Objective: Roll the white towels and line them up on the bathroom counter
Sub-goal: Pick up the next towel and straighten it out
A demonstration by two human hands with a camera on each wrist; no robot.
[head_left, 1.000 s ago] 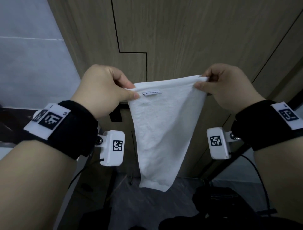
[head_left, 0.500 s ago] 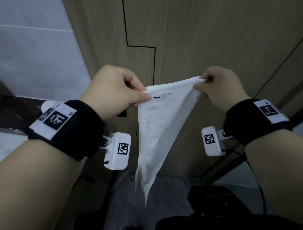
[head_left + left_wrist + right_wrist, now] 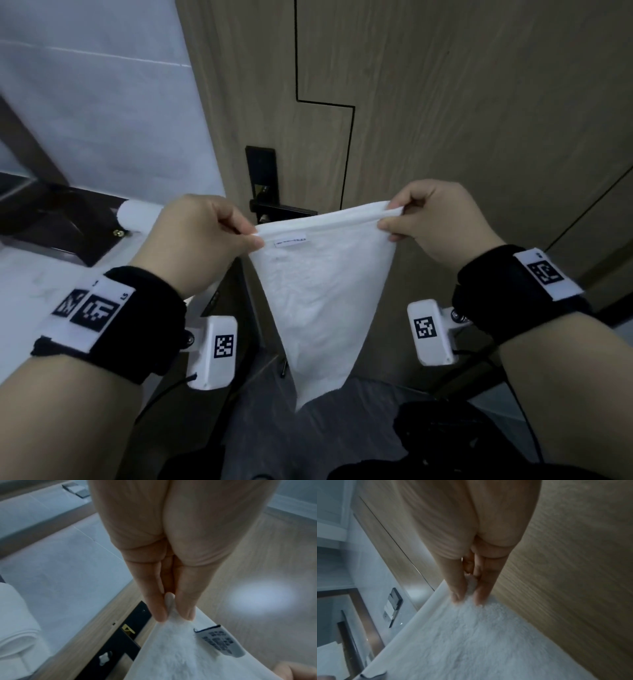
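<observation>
Before the wooden door point(image 3: 445, 102), a white towel point(image 3: 322, 291) is held up by its 2 top corners, pinched between the fingers point(image 3: 157, 605) of the left hand point(image 3: 198, 240) and right hand point(image 3: 435, 219), hanging freely.

I see a big wooden door point(image 3: 445, 102) right in front of me, with thin dark lines cut into it. It has a black lock plate point(image 3: 260, 171) and a black handle point(image 3: 281, 208). To the left is a pale tiled wall point(image 3: 102, 102). Down low the floor point(image 3: 274, 428) is dark grey. A soft bright spot of light point(image 3: 260, 599) shines on the wood.
</observation>
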